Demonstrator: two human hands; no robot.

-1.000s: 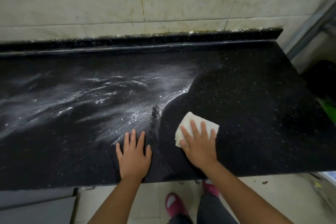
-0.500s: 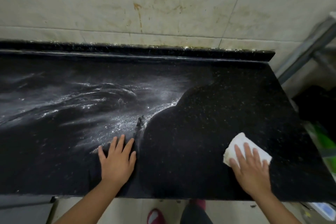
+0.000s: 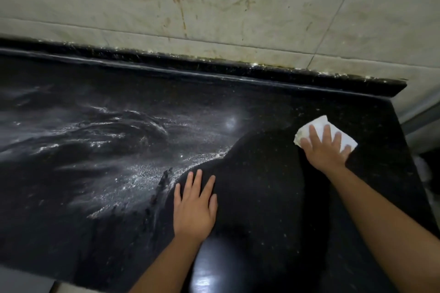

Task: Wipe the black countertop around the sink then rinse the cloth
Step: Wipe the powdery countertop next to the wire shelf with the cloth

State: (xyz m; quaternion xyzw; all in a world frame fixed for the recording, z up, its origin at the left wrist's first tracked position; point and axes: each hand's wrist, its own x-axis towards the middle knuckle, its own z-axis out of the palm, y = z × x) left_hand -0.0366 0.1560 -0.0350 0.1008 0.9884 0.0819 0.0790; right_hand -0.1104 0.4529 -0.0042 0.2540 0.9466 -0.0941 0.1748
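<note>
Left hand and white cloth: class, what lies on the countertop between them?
Only bare black countertop, already wiped dark, separates the left hand from the white cloth under the right hand; the head view shows nothing standing there.

Setting: home kitchen. Evidence: black speckled stone countertop (image 3: 273, 197) under the hands, raised backsplash lip (image 3: 214, 62) beyond them, stained tiled wall (image 3: 214, 2) above.

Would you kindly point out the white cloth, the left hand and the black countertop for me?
white cloth (image 3: 319, 123), head view, on its far folded edge beyond the fingers.
left hand (image 3: 194, 209), head view, on the back of the hand.
black countertop (image 3: 273, 197), head view, on the bare wiped patch.
</note>
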